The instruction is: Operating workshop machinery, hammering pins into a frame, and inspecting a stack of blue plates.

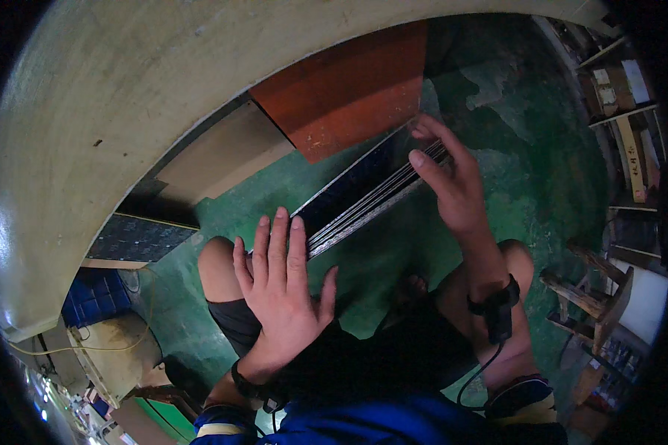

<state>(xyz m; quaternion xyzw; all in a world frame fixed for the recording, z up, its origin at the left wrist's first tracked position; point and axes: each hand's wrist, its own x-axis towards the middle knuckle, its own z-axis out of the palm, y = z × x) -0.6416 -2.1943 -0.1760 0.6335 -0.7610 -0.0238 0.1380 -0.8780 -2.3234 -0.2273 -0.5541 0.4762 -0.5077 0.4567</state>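
Observation:
A stack of thin, dark, flat sheets or strips (364, 185) with pale edges lies slantwise between my hands, its layers slightly fanned apart. My left hand (282, 285) is at the near left end, fingers stretched out and a little spread, with its back showing. That end of the stack passes behind the fingers, so the contact there is hidden. At the far right end my right hand (453, 174) curls around the stack, thumb on the near side and fingers at the far corner. What the stack rests on underneath cannot be seen.
A large pale curved surface (111, 111) fills the upper left. Below it lean an orange-brown board (349, 96) and a tan board (223, 152). A wooden stool (597, 300) and loaded shelves (627, 119) stand right. Green floor (527, 200) lies beneath my bent knees.

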